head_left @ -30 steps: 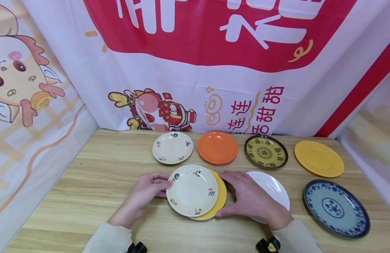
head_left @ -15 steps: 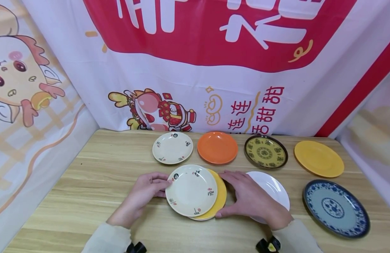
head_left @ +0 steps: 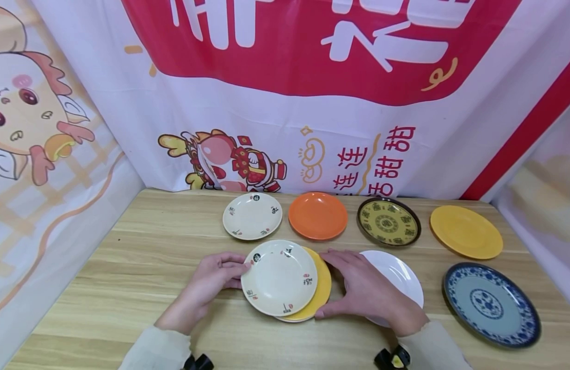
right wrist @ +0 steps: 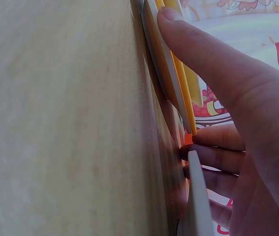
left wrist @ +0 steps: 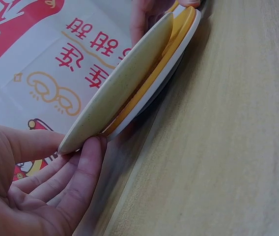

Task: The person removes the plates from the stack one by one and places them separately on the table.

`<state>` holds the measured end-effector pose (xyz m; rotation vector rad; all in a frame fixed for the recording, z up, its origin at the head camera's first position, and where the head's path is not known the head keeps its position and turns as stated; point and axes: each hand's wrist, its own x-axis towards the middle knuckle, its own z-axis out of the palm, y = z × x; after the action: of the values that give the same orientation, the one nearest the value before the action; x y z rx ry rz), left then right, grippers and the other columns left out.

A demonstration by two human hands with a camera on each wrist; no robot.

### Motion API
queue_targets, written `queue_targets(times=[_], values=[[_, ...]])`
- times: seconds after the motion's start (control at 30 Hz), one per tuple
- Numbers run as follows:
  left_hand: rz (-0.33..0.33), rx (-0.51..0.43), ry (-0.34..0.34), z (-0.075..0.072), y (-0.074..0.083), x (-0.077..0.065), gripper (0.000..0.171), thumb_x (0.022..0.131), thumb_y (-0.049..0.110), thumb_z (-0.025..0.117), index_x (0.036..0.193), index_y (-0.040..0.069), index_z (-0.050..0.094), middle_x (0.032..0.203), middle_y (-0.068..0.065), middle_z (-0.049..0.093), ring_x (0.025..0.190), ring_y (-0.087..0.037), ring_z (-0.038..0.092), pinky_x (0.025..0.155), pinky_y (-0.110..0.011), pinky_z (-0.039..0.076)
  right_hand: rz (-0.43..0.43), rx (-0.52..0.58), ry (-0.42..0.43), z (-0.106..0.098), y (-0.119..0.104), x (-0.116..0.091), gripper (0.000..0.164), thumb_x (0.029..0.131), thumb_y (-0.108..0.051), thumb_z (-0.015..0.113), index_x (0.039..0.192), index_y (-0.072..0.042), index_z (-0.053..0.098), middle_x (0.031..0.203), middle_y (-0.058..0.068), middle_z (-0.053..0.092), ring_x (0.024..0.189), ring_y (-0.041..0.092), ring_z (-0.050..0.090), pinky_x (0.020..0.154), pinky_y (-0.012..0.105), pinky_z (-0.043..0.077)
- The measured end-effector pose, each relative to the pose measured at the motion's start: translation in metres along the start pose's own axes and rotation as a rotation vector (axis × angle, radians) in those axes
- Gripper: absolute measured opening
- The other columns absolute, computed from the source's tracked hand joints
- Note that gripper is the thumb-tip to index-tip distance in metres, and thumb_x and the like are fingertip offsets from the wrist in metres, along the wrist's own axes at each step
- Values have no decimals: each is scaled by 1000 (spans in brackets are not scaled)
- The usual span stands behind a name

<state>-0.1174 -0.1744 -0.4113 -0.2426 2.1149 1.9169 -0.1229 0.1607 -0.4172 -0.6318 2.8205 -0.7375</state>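
Observation:
My left hand (head_left: 214, 277) pinches the left rim of a cream plate (head_left: 279, 277) with small printed motifs, thumb on top and fingers below. That plate is tilted over a yellow plate (head_left: 323, 290), leaving a gap between them in the left wrist view. A pale-rimmed plate (left wrist: 165, 74) lies directly under the yellow one. On the right, my right hand (head_left: 361, 288) holds the yellow plate's rim and the plate beneath, thumb at the near side and fingertips at the far side. A white plate (head_left: 400, 275) sits partly hidden behind that hand.
Along the table's back stand a second cream plate (head_left: 252, 216), an orange plate (head_left: 318, 216), an olive dark-rimmed plate (head_left: 388, 221) and another yellow plate (head_left: 466, 232). A blue-patterned plate (head_left: 492, 304) lies at the right. A printed cloth (head_left: 312, 113) rises behind the wooden table (head_left: 141, 267).
The cream plate has shifted very slightly left and away with my left hand, exposing a little more yellow. My right hand looks still.

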Motion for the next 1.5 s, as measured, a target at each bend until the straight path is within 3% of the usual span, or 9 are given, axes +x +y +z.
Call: queue_targets(times=[0.63, 1.07, 1.5], values=[[-1, -21, 20, -9, -1, 0, 44, 100, 9, 73, 136, -12, 60, 105, -7, 81, 84, -15, 75, 80, -27, 67, -11, -6, 14, 0, 0, 0, 124, 56, -90, 85, 156, -23, 56, 160, 0, 57, 151, 28, 50, 128, 58, 41], [17, -27, 53, -31, -4, -5, 45, 101, 10, 72, 137, -13, 58, 108, -5, 80, 89, -13, 76, 85, -27, 67, 1, -1, 21, -1, 0, -1, 124, 55, -90, 85, 156, -26, 56, 160, -2, 57, 151, 26, 50, 129, 56, 40], [-16, -39, 107, -57, -16, -11, 51, 102, 10, 72, 144, -13, 53, 110, 1, 79, 93, -9, 75, 87, -26, 66, -5, 2, 22, 0, 2, -1, 122, 56, -90, 84, 155, -25, 56, 159, 0, 57, 150, 28, 50, 128, 58, 42]])
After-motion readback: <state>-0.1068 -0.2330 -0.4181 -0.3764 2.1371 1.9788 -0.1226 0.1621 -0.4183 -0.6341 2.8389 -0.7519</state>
